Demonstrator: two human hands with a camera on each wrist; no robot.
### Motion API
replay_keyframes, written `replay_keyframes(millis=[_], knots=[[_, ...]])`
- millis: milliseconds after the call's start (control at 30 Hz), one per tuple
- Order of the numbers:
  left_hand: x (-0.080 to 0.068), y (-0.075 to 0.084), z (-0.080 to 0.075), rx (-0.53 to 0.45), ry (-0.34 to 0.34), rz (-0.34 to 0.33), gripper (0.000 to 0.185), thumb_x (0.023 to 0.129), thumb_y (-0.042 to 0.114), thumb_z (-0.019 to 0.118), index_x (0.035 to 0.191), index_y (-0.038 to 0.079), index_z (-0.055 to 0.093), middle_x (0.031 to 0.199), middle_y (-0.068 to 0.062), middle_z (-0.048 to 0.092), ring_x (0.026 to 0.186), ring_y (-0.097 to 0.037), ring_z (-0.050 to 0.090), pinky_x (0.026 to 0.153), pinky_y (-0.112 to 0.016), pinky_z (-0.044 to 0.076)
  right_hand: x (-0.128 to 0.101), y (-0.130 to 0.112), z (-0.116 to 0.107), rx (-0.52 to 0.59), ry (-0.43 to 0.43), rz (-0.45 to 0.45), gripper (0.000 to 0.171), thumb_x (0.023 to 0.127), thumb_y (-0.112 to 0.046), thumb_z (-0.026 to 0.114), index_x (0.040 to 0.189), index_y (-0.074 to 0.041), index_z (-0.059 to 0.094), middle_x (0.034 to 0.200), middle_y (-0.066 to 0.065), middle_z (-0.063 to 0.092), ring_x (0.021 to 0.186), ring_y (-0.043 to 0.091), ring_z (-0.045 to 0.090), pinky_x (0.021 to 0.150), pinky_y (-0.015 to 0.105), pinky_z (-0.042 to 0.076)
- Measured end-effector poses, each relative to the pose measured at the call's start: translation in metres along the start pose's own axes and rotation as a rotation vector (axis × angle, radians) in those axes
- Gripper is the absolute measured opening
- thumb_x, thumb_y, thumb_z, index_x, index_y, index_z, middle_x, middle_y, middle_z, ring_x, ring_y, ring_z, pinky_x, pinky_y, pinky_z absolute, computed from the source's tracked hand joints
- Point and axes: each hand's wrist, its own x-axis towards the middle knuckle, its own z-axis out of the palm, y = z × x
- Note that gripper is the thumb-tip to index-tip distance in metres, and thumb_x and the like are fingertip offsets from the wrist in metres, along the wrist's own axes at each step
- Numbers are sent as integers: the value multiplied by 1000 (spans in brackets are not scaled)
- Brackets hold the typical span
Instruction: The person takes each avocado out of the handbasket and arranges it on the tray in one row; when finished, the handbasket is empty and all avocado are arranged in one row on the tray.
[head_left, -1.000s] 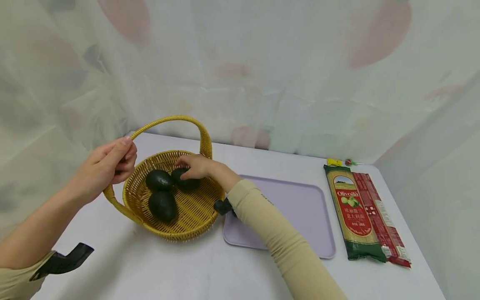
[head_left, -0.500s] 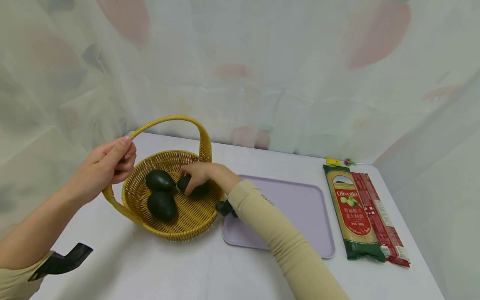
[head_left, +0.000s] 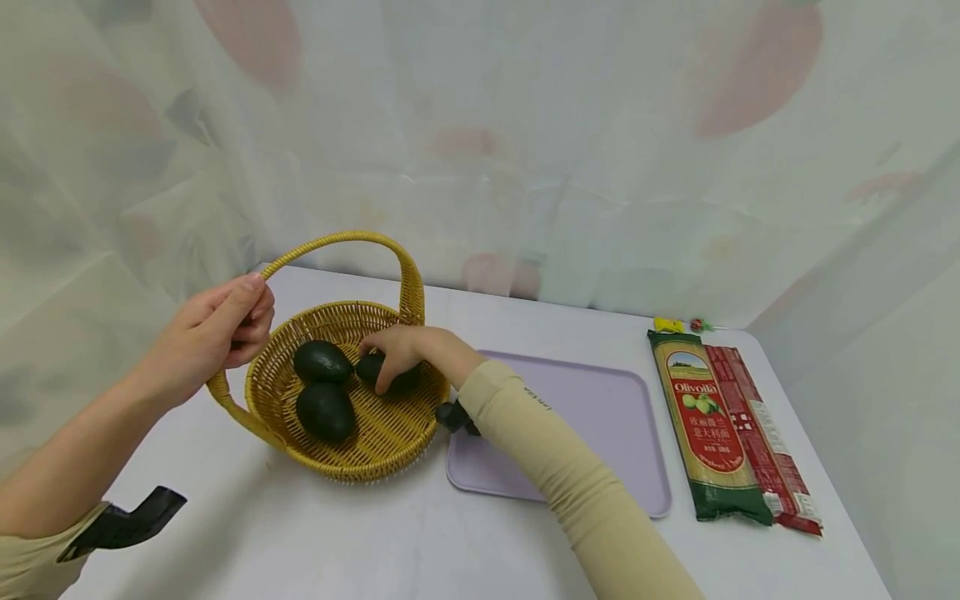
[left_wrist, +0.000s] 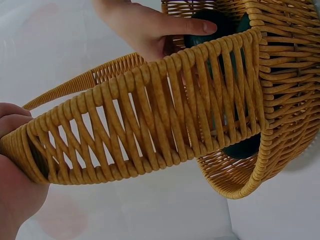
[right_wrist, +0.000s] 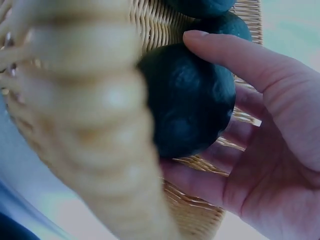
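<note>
In the head view, my left hand (head_left: pixel 217 329) grips the side of the arched handle (head_left: pixel 360 237) of a yellow woven basket (head_left: pixel 367 471). My right hand (head_left: pixel 401 346) reaches inside, thumb and fingers around a dark green avocado (right_wrist: pixel 187 105) on the basket's right side. From the right wrist, the thumb lies on top of that avocado while the other fingers curl beneath it. Two more avocados sit left of it in the basket, an upper avocado (head_left: pixel 322 362) and a lower avocado (head_left: pixel 326 412), close against each other.
Right of the basket lies a lilac tray (head_left: pixel 600 417), partly covered by the right sleeve. Farther right are an Olivoilà spaghetti pack (head_left: pixel 708 425) and red packaging (head_left: pixel 761 433). A yellow wrapped item (head_left: pixel 667 325) and a lollipop (head_left: pixel 699 324) lie behind them. A patterned curtain (head_left: pixel 480 183) hangs at the back.
My right hand has shifted right and slightly down with its avocado, away from the other two, then stayed nearly still. The left hand keeps its grip on the handle.
</note>
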Motion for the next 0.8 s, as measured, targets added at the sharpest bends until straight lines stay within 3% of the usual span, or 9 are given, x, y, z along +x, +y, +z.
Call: replay_keyframes(millis=[367, 800], knots=[[-1, 0, -1, 20, 7, -10, 31, 108, 10, 26, 79, 4, 36, 60, -5, 26, 43, -19, 23, 38, -33, 17, -17, 5, -6, 35, 18, -96, 66, 85, -37, 75, 142, -20, 47, 142, 1, 47, 126, 14, 44, 98, 24, 38], [-1, -2, -3, -5, -3, 9, 31, 108, 8, 25, 79, 4, 36, 61, -5, 26, 43, -19, 23, 37, -32, 17, -54, 18, -11, 177, 66, -234, 67, 85, -41, 74, 143, -21, 46, 139, -7, 48, 127, 9, 43, 102, 25, 35]])
